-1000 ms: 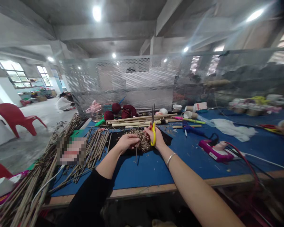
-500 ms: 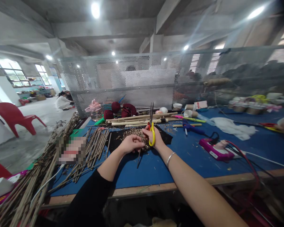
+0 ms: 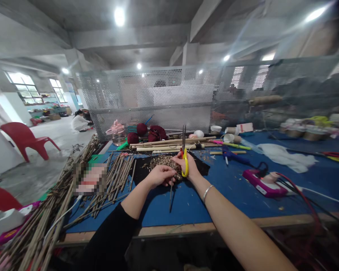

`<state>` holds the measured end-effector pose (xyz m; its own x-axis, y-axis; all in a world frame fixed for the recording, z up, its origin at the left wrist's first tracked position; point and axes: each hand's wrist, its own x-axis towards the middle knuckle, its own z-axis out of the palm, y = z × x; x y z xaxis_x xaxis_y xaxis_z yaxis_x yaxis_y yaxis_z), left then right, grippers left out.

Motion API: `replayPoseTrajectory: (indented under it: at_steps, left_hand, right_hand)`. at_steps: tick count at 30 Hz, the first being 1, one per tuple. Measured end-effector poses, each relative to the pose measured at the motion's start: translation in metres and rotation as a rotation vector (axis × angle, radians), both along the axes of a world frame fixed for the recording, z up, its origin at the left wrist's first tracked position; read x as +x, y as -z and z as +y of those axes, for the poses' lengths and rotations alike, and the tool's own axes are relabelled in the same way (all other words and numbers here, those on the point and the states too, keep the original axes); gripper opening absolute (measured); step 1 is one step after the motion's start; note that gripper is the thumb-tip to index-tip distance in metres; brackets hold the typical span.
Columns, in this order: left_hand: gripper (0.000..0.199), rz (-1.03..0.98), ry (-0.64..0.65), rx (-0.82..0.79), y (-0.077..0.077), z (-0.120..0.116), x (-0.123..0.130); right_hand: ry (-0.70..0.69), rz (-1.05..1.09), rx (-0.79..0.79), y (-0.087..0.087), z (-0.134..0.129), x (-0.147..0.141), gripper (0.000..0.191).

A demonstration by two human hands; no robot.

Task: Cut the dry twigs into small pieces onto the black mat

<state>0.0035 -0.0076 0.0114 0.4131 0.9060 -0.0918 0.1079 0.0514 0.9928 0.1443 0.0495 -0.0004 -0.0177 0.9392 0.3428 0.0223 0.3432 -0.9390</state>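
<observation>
Though its edges are crowded, the long, flat, blue-topped, wood-edged workbench (image 3: pixel 228 203) has its handling at front-centre

Far side: grey perforated sheet-metal screen (image 3: pixel 110 98), upright along the bench; prob. there to part this stn from the next.

L end: bundle of long, thin, grey-brown dry stems (image 3: pixel 59 195), lying slantwise; judged too long to go mid-bench w/o crossing the work area.

Ctr: flat black cloth (image 3: pixel 202 167), spread beneath the hands, appar. to catch loose bits.

Just L of cloth: group of short, straight, grey-brown woody sticks (image 3: pixel 117 177), mostly parallel, a few askew; pos. suits L-side pick-up.

On cloth: loose heap of small brown dry flakes (image 3: pixel 161 161), partly hidden by hands; material not confirmed.

R side: purple box-shaped plastic power strip (image 3: pixel 260 185), well apart from heap, prob. so cords clear the hands.

Bare L hand (image 3: pixel 159 176): thumb and fingers pinched tog. on last item below. Bare R hand (image 3: pixel 190 167): just beside it, clamped on next item.

Yellow-handled, long-bladed metal scissors (image 3: pixel 185 163): in R grip, blades up and pointing away, prob. to free R fingertips.

Thin, straight, brown woody stick (image 3: pixel 171 195): in L pinch, upper part at R fingertips (whether those also grip, can't tell), lower end past cloth's near edge, over blue top. Held high, prob. for ctrl of upper end.
</observation>
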Motion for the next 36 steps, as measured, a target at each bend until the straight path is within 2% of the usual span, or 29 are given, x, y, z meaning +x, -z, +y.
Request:
replayPoseTrajectory:
  at_steps: [5,9,12,16,21,25,28,31,36]
  left_hand:
    - [0.038,-0.01,-0.022,-0.011,0.006,0.006,-0.001]
    - [0.038,-0.001,-0.025,-0.006,0.006,0.006,-0.001]
    - [0.038,-0.005,-0.046,-0.008,0.004,0.004,0.0]
    - [0.034,-0.045,-0.112,-0.022,0.003,0.002,0.003]
    - [0.031,-0.1,-0.186,-0.043,0.004,0.005,0.001]
    - [0.031,-0.186,-0.325,-0.028,0.004,0.01,-0.005]
    - [0.031,-0.197,-0.374,-0.021,0.004,0.011,-0.007]
    - [0.031,-0.179,-0.35,-0.02,0.005,0.01,-0.007]
    - [0.034,-0.184,-0.32,0.078,0.003,0.008,-0.008]
  right_hand:
    - [-0.027,0.036,-0.013,-0.001,0.0,0.001,0.036]
    - [-0.061,0.058,-0.034,-0.003,-0.002,-0.001,0.036]
    - [-0.02,0.019,-0.006,-0.005,-0.004,-0.002,0.036]
    - [0.083,-0.005,0.05,-0.006,-0.005,-0.001,0.036]
    - [0.082,-0.082,0.046,0.0,-0.001,-0.001,0.035]
    - [0.104,-0.151,0.068,0.002,0.001,0.001,0.034]
    - [0.153,-0.281,0.108,0.001,-0.001,0.003,0.031]
    - [0.179,-0.507,0.062,0.0,-0.004,0.004,0.031]
    - [0.11,-0.699,0.0,-0.004,-0.012,0.0,0.036]
